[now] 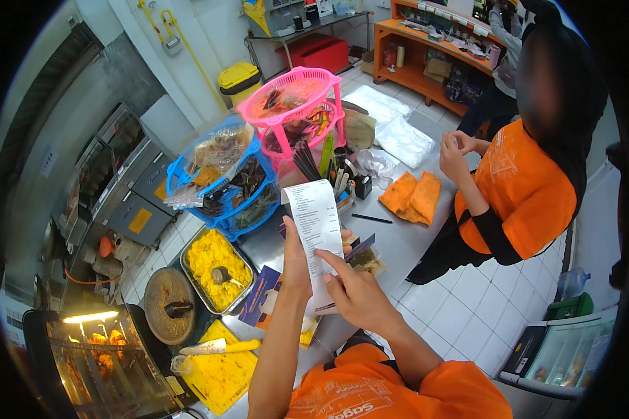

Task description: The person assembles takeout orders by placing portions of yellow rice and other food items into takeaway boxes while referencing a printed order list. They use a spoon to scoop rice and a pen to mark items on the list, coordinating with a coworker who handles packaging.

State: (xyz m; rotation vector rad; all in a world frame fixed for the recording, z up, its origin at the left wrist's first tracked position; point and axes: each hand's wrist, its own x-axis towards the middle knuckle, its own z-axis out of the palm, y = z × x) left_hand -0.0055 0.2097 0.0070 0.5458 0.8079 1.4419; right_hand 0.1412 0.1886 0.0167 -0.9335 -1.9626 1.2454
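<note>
A long white printed receipt (309, 199) is held upright over the steel table by my left hand (295, 262), whose thumb and fingers grip its left edge. My right hand (360, 297) reaches across from the right; its index finger is stretched out and touches the receipt, with the thumb apart below. Part of the paper's lower end lies behind the right hand. Under and behind the receipt are purple-and-orange printed boxes (258, 297) and a clear-wrapped packet (367, 260), partly hidden. A steel tray (190, 269) of yellow rice with a scoop sits to the left.
Blue (269, 199) and pink (335, 80) basket racks hold packets. A knife (217, 347) lies on a yellow cutting board (220, 384), near a stone mortar (162, 286) and lit food warmer (108, 370). Orange cloths (416, 199) lie ahead; a co-worker (517, 195) stands right.
</note>
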